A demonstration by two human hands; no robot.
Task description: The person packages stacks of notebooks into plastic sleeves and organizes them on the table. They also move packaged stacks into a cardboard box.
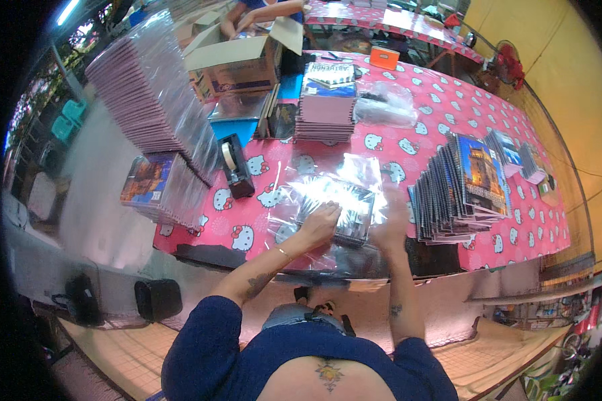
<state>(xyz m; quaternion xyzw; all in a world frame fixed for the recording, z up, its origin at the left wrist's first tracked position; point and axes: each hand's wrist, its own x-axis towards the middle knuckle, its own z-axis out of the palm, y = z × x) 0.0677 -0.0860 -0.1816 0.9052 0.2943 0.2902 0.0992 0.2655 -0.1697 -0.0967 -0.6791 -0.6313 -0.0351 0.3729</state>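
A dark-covered notebook (354,212) lies on the near part of the table, in and around shiny clear plastic wrap (294,200). My left hand (322,224) is on the notebook's left side, its fingers drawn together at the plastic. At the notebook's right edge, my right hand (389,230) is smeared by motion, so its fingers cannot be made out. Glare hides much of the cover and the wrap's edges. A black tape dispenser (239,175) with a roll of tape stands to the left of the wrap.
Stacked spiral notebooks (461,190) stand at right, another pile (324,117) farther back. Tall plastic-wrapped stacks (160,93) lean at left. Behind them, a person's hands (237,27) are at an open cardboard box (237,70). The pink patterned tablecloth (441,110) covers the table.
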